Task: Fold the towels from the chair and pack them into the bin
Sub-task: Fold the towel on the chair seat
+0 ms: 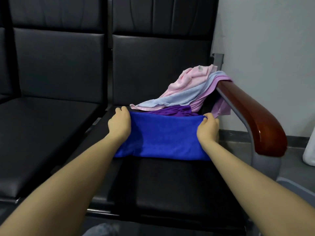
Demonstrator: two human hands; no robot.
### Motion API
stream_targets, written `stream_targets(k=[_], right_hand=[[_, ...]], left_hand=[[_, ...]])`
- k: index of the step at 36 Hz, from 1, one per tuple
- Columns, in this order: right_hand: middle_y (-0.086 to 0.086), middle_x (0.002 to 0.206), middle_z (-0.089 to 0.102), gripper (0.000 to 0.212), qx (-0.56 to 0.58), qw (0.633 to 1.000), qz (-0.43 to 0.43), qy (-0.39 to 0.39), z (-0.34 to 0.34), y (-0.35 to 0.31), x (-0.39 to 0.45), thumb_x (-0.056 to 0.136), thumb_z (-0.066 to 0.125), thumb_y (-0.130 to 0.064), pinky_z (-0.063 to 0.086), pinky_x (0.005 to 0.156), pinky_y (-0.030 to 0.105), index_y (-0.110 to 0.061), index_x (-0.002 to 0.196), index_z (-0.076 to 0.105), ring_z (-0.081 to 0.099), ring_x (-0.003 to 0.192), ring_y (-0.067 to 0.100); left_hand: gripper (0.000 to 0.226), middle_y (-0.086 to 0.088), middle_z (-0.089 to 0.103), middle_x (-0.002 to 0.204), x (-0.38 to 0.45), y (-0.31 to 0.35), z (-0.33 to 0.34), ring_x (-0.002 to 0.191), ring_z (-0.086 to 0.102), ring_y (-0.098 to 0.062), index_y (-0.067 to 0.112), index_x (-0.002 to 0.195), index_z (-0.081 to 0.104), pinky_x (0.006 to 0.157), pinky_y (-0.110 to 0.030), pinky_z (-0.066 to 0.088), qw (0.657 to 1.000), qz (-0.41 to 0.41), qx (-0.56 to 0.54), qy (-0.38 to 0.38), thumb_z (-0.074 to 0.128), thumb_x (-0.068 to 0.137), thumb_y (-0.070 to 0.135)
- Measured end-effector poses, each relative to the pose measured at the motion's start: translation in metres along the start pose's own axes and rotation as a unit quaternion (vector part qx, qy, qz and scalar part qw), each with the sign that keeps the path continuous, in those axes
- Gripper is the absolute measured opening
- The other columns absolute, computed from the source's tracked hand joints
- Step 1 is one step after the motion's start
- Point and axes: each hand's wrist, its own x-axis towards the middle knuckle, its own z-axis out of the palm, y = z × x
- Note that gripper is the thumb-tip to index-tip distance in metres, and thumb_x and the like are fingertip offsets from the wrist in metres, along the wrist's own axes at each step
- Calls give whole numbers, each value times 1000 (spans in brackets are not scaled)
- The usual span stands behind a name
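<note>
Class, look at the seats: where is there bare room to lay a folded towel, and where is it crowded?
Bare: the left seat cushion, and the strip of the right seat in front of the blue towel. Crowded: behind the blue towel, gripped by the left hand and right hand, the towel pile fills the corner to the armrest.

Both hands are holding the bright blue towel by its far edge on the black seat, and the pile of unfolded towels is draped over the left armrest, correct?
Not quite: the head view shows the pile of unfolded pastel towels draped over the glossy brown wooden right armrest. Otherwise yes: left hand and right hand hold the bright blue towel on the black padded seat.
</note>
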Motion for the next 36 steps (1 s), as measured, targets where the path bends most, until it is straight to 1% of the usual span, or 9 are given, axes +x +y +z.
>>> stream_targets(k=[4,7,15,18,21,24,28,32,36], right_hand=[[19,124,43,26,-70,997,4,9,14,4,9,99,39,-19,37,88,40,-12,118,56,48,109,39],[16,130,38,29,-144,990,-10,5,24,7,8,95,50,-24,28,100,42,-14,122,54,39,118,38],[9,126,45,35,-133,958,-229,-107,40,14,-21,93,51,-20,29,92,39,-17,128,54,43,110,32],[5,128,47,34,-116,940,-282,-153,44,14,-36,94,51,-21,29,92,36,-19,129,54,44,112,30],[0,139,41,41,-151,913,-319,-205,47,13,-50,97,47,-32,24,102,35,-27,137,45,37,126,26],[-6,156,18,52,-228,882,-318,-261,47,15,-54,97,38,-50,11,113,38,-39,146,27,15,142,23],[-14,159,-8,60,-280,861,-280,-319,47,16,-57,94,29,-62,-4,116,48,-48,147,6,-7,147,19],[-15,157,-16,62,-300,851,-267,-339,45,15,-58,93,24,-66,-8,115,52,-50,146,-2,-14,146,18],[-16,157,-17,62,-304,846,-257,-355,43,16,-61,92,23,-68,-9,115,52,-51,145,-4,-16,145,16]], left_hand=[[18,-19,49,114,12,0,11,95,57,-38,-1,111,46,68,-37,36,1000,10,22,-11,39,94,-3],[21,-19,50,117,16,1,21,102,56,-36,-1,112,46,74,-37,40,998,-1,53,-20,43,91,-1],[26,-19,50,114,-4,8,43,104,46,-37,1,108,46,87,-41,33,996,-43,48,60,44,84,9],[31,-19,47,120,-19,10,45,110,44,-36,1,113,44,92,-41,32,993,-111,19,18,48,84,11],[42,-20,42,130,-32,7,48,120,40,-37,-1,123,39,101,-42,28,982,-183,-7,-48,50,87,18],[50,-19,40,134,-37,1,49,123,38,-34,-3,130,36,103,-41,28,975,-209,16,-79,48,90,24],[44,-19,47,133,-44,-11,50,124,40,-35,1,127,44,103,-42,27,974,-202,30,-94,40,99,34],[28,-19,57,122,-47,-21,49,116,49,-38,3,114,49,97,-41,32,986,-151,20,-71,36,100,25],[26,-19,58,120,-53,-27,46,111,54,-38,2,113,49,89,-41,37,992,-119,14,-45,37,101,21]])
